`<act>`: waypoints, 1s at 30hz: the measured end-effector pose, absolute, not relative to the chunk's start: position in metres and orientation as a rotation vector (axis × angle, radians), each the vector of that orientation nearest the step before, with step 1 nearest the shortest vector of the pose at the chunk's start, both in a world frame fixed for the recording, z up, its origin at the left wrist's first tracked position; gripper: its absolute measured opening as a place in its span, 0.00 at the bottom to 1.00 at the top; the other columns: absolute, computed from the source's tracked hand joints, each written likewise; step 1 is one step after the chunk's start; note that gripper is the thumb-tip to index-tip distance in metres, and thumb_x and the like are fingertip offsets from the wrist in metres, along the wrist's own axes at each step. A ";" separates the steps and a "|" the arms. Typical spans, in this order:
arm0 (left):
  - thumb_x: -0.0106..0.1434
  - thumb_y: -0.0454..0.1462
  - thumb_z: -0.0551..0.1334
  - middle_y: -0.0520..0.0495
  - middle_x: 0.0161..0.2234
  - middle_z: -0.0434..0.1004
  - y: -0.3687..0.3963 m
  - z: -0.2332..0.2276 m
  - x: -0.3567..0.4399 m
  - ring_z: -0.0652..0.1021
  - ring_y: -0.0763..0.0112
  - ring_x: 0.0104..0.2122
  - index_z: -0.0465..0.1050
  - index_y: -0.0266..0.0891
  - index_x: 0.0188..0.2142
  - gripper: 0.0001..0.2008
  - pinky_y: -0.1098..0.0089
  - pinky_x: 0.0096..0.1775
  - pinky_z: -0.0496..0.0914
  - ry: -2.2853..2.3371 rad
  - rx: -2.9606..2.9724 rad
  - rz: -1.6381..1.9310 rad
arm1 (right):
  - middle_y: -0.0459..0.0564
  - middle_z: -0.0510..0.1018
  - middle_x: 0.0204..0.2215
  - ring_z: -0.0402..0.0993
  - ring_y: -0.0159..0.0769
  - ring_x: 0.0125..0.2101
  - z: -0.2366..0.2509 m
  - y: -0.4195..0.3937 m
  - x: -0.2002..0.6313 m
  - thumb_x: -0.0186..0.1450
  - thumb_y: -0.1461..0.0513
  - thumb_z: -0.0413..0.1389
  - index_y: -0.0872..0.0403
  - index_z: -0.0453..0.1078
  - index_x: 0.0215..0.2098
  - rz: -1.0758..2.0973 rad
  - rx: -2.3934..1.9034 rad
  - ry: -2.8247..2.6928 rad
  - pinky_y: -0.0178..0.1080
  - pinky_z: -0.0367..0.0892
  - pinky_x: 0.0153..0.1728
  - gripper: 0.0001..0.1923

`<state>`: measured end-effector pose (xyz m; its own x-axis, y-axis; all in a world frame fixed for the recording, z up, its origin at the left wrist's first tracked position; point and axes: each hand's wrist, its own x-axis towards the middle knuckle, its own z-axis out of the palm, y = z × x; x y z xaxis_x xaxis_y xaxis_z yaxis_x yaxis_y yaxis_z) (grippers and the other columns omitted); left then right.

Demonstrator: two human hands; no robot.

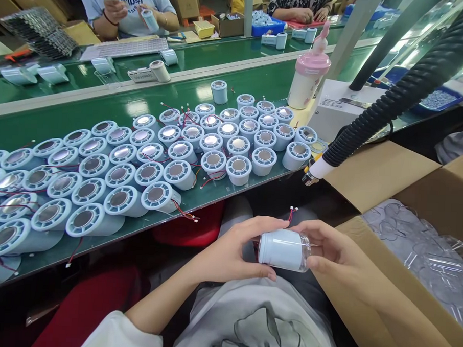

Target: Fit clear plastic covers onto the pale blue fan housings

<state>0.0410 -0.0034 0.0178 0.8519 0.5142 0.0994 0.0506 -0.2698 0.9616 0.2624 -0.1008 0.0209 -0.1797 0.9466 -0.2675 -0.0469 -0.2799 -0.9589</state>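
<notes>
Above my lap I hold a light-blue cylinder with a clear plastic sleeve (282, 250) between both hands, lying on its side. My left hand (239, 248) wraps its left end, thumb below and fingers above. At the right, the clear end is gripped by the fingers and thumb of my right hand (333, 249). Thin red wires with small white connectors (292, 211) stick up behind the cylinder. On the green bench in front stand several similar light-blue cylinders (238, 166) with round metal discs on top and red wires trailing.
An open cardboard box (380, 282) at my right holds clear plastic cups (423, 253). A black ribbed hose (396, 99) hangs over the bench's right end, near a pink-lidded bottle (310, 77). Across the bench (115, 104), a co-worker (127, 10) handles a similar cylinder.
</notes>
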 end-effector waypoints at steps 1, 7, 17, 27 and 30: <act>0.51 0.40 0.72 0.42 0.59 0.68 -0.003 0.018 0.041 0.69 0.55 0.58 0.63 0.47 0.60 0.38 0.59 0.59 0.62 0.430 1.808 0.471 | 0.51 0.75 0.43 0.72 0.40 0.43 0.021 -0.100 0.262 0.63 0.55 0.60 0.49 0.66 0.49 1.600 -1.263 -1.104 0.40 0.72 0.41 0.17; 0.51 0.39 0.72 0.42 0.59 0.68 -0.002 0.017 0.039 0.69 0.56 0.58 0.64 0.47 0.59 0.37 0.58 0.59 0.62 0.412 1.825 0.490 | 0.50 0.74 0.37 0.72 0.37 0.36 0.021 -0.096 0.258 0.63 0.52 0.59 0.51 0.65 0.45 1.627 -1.294 -1.004 0.38 0.71 0.35 0.16; 0.51 0.36 0.72 0.43 0.59 0.68 0.002 0.018 0.039 0.68 0.58 0.58 0.63 0.49 0.59 0.37 0.59 0.60 0.61 0.338 1.848 0.525 | 0.45 0.75 0.25 0.74 0.32 0.23 0.012 -0.090 0.253 0.63 0.45 0.56 0.54 0.64 0.41 1.811 -1.238 -0.744 0.33 0.72 0.23 0.22; 0.50 0.32 0.73 0.44 0.61 0.64 0.002 0.014 0.039 0.66 0.56 0.60 0.63 0.52 0.59 0.39 0.58 0.58 0.64 0.324 1.790 0.544 | 0.47 0.75 0.17 0.73 0.28 0.15 0.012 -0.086 0.241 0.67 0.43 0.47 0.57 0.68 0.36 2.027 -1.173 -0.465 0.23 0.65 0.14 0.25; 0.51 0.33 0.72 0.42 0.59 0.67 -0.001 0.017 0.039 0.67 0.56 0.59 0.64 0.49 0.58 0.36 0.59 0.56 0.67 0.386 1.730 0.527 | 0.50 0.77 0.19 0.74 0.27 0.15 0.013 -0.086 0.241 0.71 0.45 0.41 0.59 0.70 0.36 2.089 -1.153 -0.401 0.22 0.65 0.13 0.28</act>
